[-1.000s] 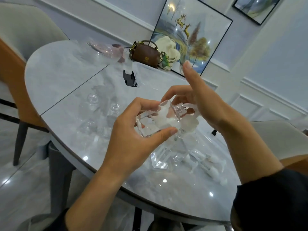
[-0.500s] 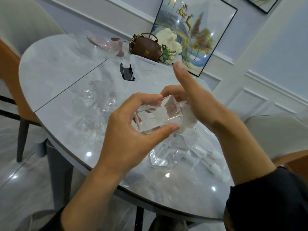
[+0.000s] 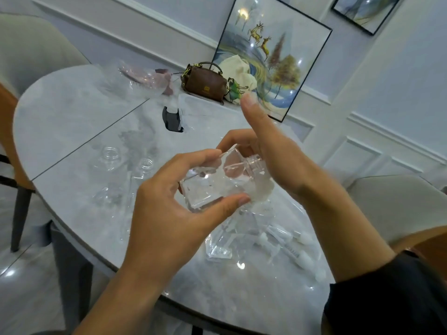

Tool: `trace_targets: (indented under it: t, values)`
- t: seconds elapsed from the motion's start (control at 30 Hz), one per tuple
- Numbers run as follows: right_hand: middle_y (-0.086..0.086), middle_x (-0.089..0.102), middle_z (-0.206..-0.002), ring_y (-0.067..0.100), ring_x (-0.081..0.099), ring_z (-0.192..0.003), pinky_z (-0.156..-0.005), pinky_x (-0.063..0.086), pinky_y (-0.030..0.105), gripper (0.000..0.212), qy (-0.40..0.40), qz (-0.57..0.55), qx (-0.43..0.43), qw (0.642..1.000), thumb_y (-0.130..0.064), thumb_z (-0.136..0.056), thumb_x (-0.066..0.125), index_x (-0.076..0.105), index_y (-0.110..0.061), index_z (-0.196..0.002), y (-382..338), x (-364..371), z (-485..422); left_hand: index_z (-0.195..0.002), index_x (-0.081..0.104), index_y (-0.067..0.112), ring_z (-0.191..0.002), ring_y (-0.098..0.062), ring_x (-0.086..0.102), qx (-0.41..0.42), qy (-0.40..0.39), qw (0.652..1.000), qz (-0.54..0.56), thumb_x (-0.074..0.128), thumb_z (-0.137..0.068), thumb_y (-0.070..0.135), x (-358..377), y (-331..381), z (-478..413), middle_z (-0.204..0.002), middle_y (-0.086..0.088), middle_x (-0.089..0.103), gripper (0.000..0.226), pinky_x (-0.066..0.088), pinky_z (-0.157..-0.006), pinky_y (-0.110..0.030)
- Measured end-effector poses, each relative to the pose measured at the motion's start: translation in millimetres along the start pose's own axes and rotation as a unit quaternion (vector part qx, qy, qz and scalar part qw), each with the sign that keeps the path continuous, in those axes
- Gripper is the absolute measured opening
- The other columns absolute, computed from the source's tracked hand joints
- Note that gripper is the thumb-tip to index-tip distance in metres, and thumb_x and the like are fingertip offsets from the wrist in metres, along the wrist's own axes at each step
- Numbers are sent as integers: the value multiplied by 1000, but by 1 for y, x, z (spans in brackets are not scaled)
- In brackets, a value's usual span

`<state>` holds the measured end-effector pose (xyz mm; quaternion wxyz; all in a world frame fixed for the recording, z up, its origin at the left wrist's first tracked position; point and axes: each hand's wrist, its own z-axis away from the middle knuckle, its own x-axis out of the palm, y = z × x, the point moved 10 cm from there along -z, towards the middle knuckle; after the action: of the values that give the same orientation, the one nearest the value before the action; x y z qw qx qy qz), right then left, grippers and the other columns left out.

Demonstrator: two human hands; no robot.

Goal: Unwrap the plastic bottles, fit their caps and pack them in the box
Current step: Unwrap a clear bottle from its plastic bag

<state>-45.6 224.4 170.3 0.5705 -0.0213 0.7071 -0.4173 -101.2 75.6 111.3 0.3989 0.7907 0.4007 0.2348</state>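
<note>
Clear plastic is what both hands close on. The fingers [image 3: 193, 158] of the left hand [image 3: 169, 213] curl over the upper face of the square bottle [image 3: 210, 187] and the thumb presses from below, so the body is pinched firmly. It lies on its side in the air, just above the desk [image 3: 72, 122]. The right hand [image 3: 278, 165] wraps its lower fingers around the neck end, while one digit stands straight up, touching nothing. The threaded neck [image 3: 254, 161] carries no cap. A whitish film [image 3: 262, 189] hangs under it; we judge it is the wrap coming off, though we cannot tell this for sure. We think the left hand only steadies the bottle, so that the right one can strip toward the neck.

Under the hands lies a wrapped bottle [image 3: 217, 247], and beside it the pump caps [image 3: 300, 245] in their film, near enough for the next step. To the left, two open-necked bottles [image 3: 110, 154] stand upright and wait for caps. The transparent box [image 3: 193, 105] with a black clip [image 3: 171, 119] sits farther back. Behind it are a brown handbag [image 3: 205, 83] and a framed picture [image 3: 271, 56].

We read no label on any bottle. The handbag has a small gold emblem, too small to read.
</note>
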Motion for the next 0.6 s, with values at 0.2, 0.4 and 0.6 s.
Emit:
trace_targets:
  t: [0.2, 0.4, 0.6]
  values:
    - [-1, 74, -109, 16, 67, -105, -103, 42, 46, 91, 2, 9, 20, 1000, -84, -91, 7, 79, -29, -98, 13, 10, -2, -117, 65, 48, -112, 10, 64, 11, -48, 998, -38, 86, -66, 54, -2, -2, -8, -113, 35, 69, 55, 48, -87, -4]
    - [4, 76, -91, 21, 71, -92, -95, 51, 45, 93, 0, -17, 14, 1000, -82, -92, 8, 79, -22, -91, 8, 6, 1, -119, 67, 42, -113, 9, 64, 15, -38, 999, -36, 87, -67, 54, 0, -2, -5, -111, 31, 70, 57, 47, -90, -3]
    - [9, 77, -85, 26, 73, -88, -83, 49, 37, 94, -4, -29, 13, 999, -81, -92, 8, 79, -19, -91, -1, -6, -1, -121, 69, 39, -114, 9, 64, 8, -10, 999, -35, 88, -65, 55, 0, 2, -1, -111, 30, 71, 60, 45, -91, -2]
